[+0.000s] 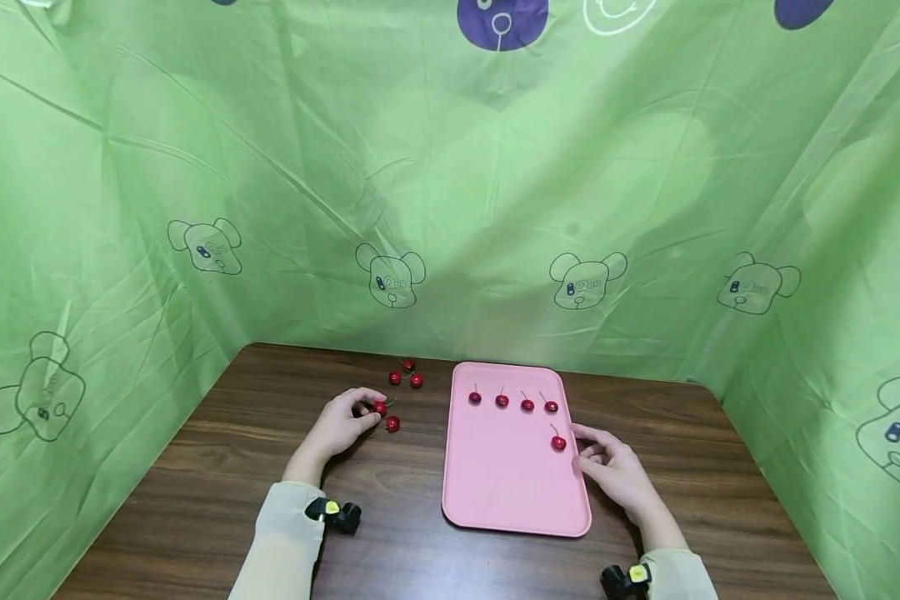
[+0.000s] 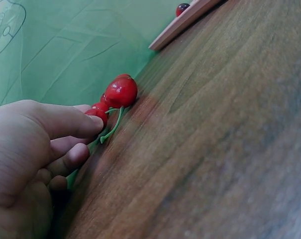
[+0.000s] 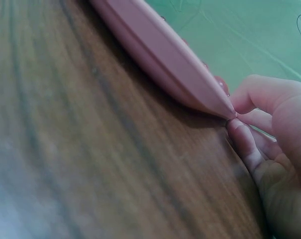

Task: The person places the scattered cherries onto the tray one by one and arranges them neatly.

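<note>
My left hand (image 1: 342, 422) pinches a red cherry (image 2: 96, 114) between thumb and fingers, at the left of the table. Just beside it lies another cherry (image 1: 393, 423) with a green stem, seen large in the left wrist view. The pink tray (image 1: 506, 492) lies flat to the right. At its right edge my right hand (image 1: 617, 472) holds the rim with thumb and fingertips. On the tray, several cherries (image 1: 502, 401) form a row along the far end, stems pointing away. A single cherry (image 1: 558, 443) sits below the row's right end, close to the right hand.
Three loose cherries (image 1: 416, 381) lie together near the table's back edge, left of the tray. The brown wooden table (image 1: 390, 533) is bounded by a green curtain (image 1: 450, 183) at the back and both sides.
</note>
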`<action>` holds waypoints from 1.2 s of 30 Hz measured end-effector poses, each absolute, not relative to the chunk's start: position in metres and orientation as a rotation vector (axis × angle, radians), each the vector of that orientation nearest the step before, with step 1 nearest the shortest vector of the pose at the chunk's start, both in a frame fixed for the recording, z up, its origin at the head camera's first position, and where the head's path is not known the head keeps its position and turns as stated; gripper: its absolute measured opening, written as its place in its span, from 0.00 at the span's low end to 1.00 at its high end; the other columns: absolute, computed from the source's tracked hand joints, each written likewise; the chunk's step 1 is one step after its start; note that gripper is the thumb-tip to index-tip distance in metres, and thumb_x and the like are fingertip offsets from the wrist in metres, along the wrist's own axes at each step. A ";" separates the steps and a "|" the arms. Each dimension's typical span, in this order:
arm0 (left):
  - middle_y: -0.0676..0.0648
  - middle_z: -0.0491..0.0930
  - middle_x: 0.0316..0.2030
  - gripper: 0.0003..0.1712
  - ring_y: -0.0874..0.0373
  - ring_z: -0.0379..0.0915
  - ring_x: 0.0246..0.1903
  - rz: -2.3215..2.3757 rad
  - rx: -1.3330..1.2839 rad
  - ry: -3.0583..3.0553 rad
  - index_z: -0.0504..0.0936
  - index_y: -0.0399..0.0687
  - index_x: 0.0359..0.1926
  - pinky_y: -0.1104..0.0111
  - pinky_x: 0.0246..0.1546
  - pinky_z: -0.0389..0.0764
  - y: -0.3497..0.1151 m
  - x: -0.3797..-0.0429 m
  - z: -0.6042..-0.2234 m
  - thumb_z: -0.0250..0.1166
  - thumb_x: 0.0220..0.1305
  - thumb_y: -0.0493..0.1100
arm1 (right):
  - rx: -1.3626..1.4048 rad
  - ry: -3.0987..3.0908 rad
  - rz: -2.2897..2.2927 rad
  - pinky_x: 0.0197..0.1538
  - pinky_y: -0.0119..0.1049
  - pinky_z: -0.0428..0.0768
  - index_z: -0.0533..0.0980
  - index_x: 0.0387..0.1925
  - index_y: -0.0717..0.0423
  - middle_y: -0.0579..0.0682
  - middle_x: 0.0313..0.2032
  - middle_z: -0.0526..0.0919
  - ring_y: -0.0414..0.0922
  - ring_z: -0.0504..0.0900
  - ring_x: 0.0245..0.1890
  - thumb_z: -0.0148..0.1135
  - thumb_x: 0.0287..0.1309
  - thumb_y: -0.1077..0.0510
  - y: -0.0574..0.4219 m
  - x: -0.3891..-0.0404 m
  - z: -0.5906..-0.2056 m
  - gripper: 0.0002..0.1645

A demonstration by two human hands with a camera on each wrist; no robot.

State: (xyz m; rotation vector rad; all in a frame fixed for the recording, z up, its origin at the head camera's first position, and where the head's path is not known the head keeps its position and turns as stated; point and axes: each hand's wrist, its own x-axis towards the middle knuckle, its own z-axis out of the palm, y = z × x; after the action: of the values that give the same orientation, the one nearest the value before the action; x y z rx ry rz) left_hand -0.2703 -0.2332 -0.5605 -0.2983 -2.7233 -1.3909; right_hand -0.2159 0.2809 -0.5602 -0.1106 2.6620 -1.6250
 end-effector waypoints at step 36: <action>0.52 0.85 0.40 0.13 0.55 0.76 0.36 -1.412 -0.156 -2.604 0.86 0.53 0.47 0.63 0.40 0.77 -0.231 -0.267 -0.555 0.81 0.66 0.43 | -0.127 2.641 -1.651 0.43 0.31 0.82 0.79 0.71 0.57 0.58 0.61 0.85 0.45 0.82 0.43 0.76 0.64 0.65 0.281 -0.215 -0.559 0.35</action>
State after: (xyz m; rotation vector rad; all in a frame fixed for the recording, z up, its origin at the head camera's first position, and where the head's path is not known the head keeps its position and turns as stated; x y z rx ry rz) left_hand -0.2673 -0.2309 -0.5552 -0.1564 -2.6043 -1.4120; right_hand -0.2153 0.2811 -0.5586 -0.1266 2.6411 -1.6512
